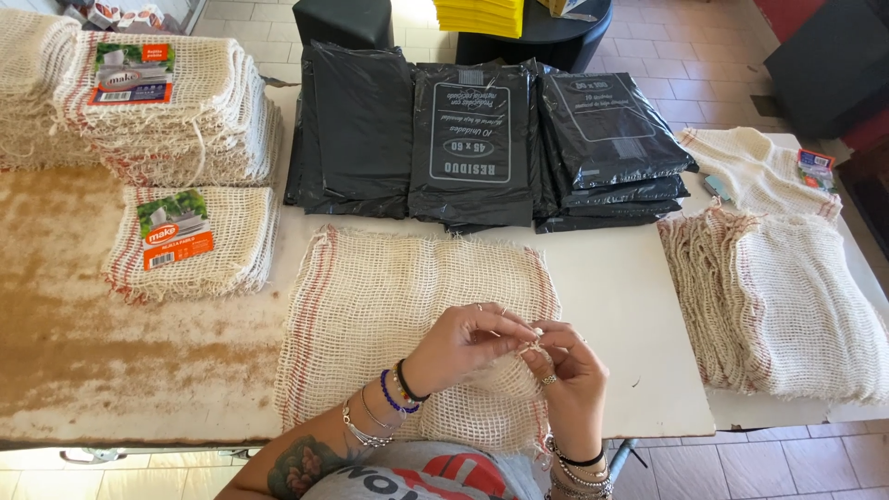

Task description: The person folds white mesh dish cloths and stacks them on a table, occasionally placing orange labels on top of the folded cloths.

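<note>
A cream mesh cloth [389,306] with red stripes along its edges lies spread flat on the white table [620,296] in front of me. My left hand [463,347] and my right hand [569,380] meet over the cloth's near right corner. Both pinch a bit of its weave or a loose thread between the fingertips, and the corner is lifted slightly. Both wrists carry several bracelets, and the fingers wear rings.
Folded mesh cloths with coloured labels [190,241] and a taller stack [157,102] stand at the left. Black plastic bag packs [472,139] lie across the back. A pile of unfolded mesh cloths [778,296] sits at the right, with one folded labelled cloth [759,167] behind.
</note>
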